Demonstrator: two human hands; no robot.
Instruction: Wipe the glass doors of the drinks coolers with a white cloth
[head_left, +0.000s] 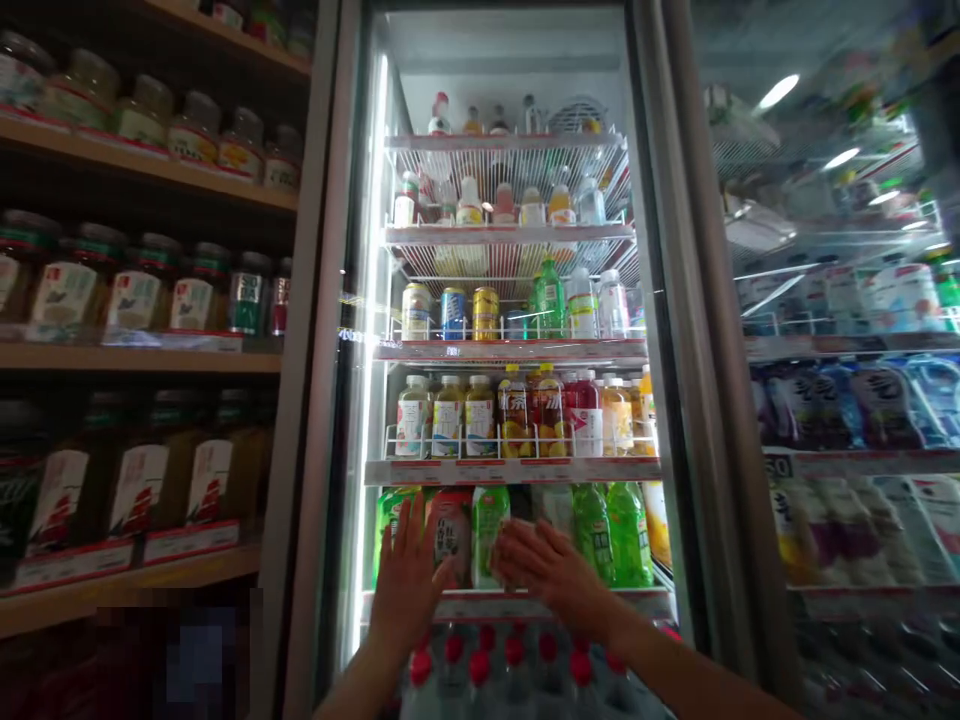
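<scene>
My left hand (409, 565) is raised in front of the lower part of a lit drinks fridge, fingers stretched upward and thumb apart. Behind it are a dark red drink pack (452, 535) and a green-labelled bottle (390, 505), both partly covered. My right hand (551, 570) slants in from the right, fingers extended toward the left, overlapping a pale green bottle (491, 515). To its right stand green bottles (628, 535) on the same shelf. Neither hand holds anything visible. Whether either one touches the bottles or a glass front, I cannot tell.
Fridge shelves (517, 470) carry rows of bottles and cans. Red-capped bottles (478, 668) fill the bottom. On the left, a wooden rack (150, 357) bears jars and bottles. A metal door frame (705, 330) separates another stocked fridge with reflective glass on the right.
</scene>
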